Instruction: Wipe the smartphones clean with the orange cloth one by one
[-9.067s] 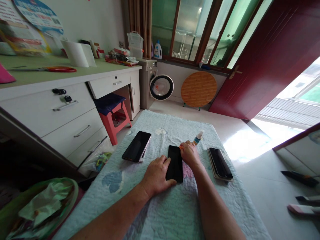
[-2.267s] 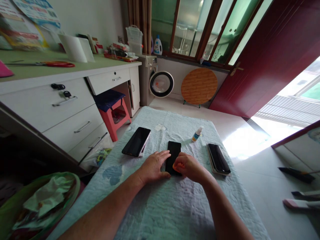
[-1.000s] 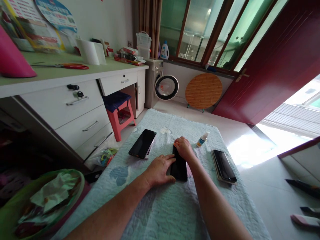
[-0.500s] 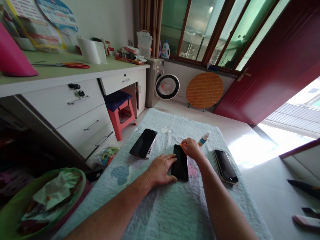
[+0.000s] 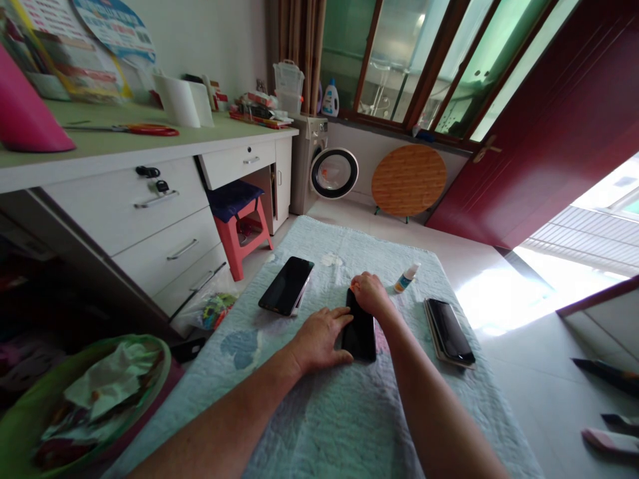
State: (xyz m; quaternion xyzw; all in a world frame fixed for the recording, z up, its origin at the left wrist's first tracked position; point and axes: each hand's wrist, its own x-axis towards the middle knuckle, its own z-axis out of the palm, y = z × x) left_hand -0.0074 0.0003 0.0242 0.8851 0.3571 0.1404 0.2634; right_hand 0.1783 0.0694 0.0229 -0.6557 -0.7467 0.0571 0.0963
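A black smartphone (image 5: 359, 336) lies flat, screen up, on the quilted cloth in front of me. My left hand (image 5: 319, 338) rests along its left side, fingers stretched onto the screen and the thumb apart near the lower edge. Over the phone's far end, my right hand (image 5: 370, 294) is closed on a small orange cloth (image 5: 355, 285), mostly hidden under the fingers. A small spray bottle (image 5: 406, 278) with a white cap stands just right of that hand. To the left is another black phone (image 5: 287, 286) on a pale object; to the right, a dark phone (image 5: 450, 330) lies on a similar flat piece.
The pale blue quilted cloth (image 5: 319, 426) covers the surface under the phones. At left stand a green-rimmed bin (image 5: 167, 372) with crumpled paper, a pink stool (image 5: 244, 233) and a desk (image 5: 164, 219). An open washing machine (image 5: 302, 159) is at the back.
My right hand has slid left with the orange cloth, from the phone's upper right edge to its upper left corner. My left hand stays put.
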